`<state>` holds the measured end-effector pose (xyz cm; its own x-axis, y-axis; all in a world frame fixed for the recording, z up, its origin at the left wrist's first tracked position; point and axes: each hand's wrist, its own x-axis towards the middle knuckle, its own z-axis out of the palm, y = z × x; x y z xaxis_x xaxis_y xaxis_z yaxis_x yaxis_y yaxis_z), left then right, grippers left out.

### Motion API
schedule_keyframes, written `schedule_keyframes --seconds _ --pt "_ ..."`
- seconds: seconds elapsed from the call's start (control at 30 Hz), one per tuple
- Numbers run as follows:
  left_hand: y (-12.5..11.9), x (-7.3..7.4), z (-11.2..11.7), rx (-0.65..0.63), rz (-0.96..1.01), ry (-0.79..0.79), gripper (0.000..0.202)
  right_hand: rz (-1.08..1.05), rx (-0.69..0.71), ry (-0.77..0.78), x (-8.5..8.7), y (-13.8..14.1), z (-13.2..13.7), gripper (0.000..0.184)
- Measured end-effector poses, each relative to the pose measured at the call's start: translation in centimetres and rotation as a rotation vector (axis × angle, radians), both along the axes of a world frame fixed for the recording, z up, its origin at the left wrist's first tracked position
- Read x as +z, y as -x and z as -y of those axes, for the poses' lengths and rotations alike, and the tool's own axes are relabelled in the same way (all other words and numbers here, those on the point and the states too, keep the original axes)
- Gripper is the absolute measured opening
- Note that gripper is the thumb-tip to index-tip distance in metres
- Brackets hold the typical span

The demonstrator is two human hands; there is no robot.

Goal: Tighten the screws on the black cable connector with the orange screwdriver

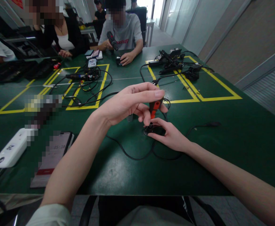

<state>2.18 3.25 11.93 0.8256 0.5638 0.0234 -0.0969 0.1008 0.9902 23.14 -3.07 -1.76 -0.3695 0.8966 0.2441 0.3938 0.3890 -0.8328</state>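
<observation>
My left hand (pixel 130 102) is closed around a screwdriver (pixel 154 108) with a red and black handle. The tool stands nearly upright, its lower end just over a small dark round part (pixel 147 131); whether the two touch I cannot tell. That part lies low at the green table, pinched between the thumb and fingers of my right hand (pixel 167 135). A thin black cable (pixel 132 158) loops over the table near both hands, and a small grey object (pixel 129 118) shows partly behind my left hand.
A phone (pixel 54 153) and a white power strip (pixel 12 147) lie left of my left arm. Tangled cables (pixel 90 75) and a heap of black devices (pixel 170 61) sit around yellow tape outlines. Across the table, a co-worker holds a power drill (pixel 112 40).
</observation>
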Motion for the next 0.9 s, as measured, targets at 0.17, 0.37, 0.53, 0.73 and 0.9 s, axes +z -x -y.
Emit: schedule_keyframes --seconds 0.17,0.37,0.53,0.73,0.9 --pt "-0.17 0.04 0.04 0.024 -0.016 -0.015 0.044 0.023 0.003 0.001 0.14 -0.03 -0.01 0.025" --pt "-0.04 -0.18 -0.12 0.010 -0.025 -0.057 0.042 0.026 0.004 -0.009 0.21 0.01 0.04 0.023" --pt "0.00 -0.22 -0.08 0.002 -0.010 -0.019 0.040 0.030 0.010 -0.012 0.27 0.00 0.02 0.023" --pt "0.18 -0.33 -0.34 0.012 -0.042 -0.072 0.045 0.038 0.005 -0.014 0.16 -0.05 0.00 0.024" --pt "0.14 -0.13 -0.18 0.025 -0.026 -0.043 0.034 0.039 0.004 -0.010 0.13 -0.09 0.03 0.024"
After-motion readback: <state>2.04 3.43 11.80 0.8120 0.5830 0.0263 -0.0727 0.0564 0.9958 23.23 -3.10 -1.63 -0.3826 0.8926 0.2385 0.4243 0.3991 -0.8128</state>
